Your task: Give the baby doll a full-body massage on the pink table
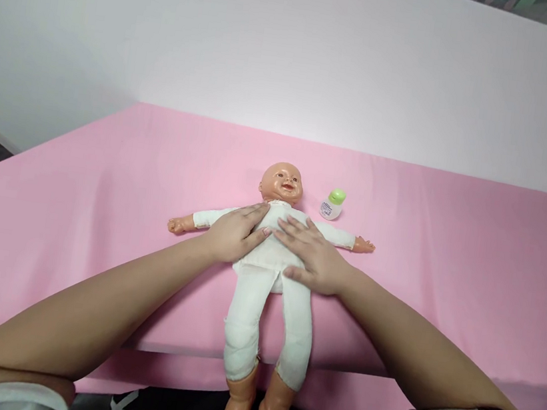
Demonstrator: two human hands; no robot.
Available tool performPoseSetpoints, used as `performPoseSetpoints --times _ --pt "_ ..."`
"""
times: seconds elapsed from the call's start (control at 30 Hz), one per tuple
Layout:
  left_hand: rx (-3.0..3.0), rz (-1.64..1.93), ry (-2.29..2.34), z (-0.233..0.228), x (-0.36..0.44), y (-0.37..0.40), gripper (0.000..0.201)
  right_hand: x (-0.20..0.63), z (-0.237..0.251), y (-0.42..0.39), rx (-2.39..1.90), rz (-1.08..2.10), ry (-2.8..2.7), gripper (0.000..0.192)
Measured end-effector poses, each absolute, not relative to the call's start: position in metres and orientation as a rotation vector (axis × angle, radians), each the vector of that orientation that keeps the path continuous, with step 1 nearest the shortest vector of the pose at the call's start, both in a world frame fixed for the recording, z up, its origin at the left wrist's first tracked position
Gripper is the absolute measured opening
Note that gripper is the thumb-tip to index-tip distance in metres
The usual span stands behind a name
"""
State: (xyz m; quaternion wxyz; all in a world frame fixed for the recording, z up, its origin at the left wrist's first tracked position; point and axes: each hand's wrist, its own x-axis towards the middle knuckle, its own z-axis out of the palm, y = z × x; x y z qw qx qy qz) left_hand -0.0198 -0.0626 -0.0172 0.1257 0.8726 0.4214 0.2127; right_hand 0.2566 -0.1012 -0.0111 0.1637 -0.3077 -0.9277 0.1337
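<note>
A baby doll with a white cloth body and plastic head, hands and feet lies face up, its arms spread wide. My left hand rests flat on the left side of its chest, fingers pointing up toward the neck. On the right side of the torso lies my right hand, its fingers spread over the chest and the thumb lower, near the waist. Neither hand grips anything. Just beyond the doll's arm on the right is a small clear bottle with a green cap and a printed label.
A pink cloth covers the table, and the doll's feet hang past its front edge. A white wall rises behind the table. My lap, in black patterned fabric, is below the edge.
</note>
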Motion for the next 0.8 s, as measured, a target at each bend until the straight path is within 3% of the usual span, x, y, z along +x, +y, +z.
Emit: performPoseSetpoints --times 0.1,0.3,0.47,0.57,0.8 --pt "2.548 0.615 1.212 -0.017 -0.019 -0.062 0.078 0.266 -0.013 -0.086 -1.107 0.365 -2.551 0.083" --pt "2.562 0.771 1.189 -0.017 -0.022 -0.064 0.068 0.268 -0.003 -0.082 -1.439 0.351 -2.361 0.058" --pt "2.638 1.007 0.362 -0.005 -0.012 -0.094 0.045 0.268 -0.003 -0.081 -1.368 0.371 -2.352 0.055" --pt "2.646 0.767 0.162 0.001 -0.003 -0.111 0.049 0.269 -0.008 -0.079 -1.328 0.343 -2.354 0.054" --pt "2.746 0.498 0.562 -0.003 -0.008 -0.09 0.078 0.268 -0.011 -0.08 -1.314 0.316 -2.368 0.055"
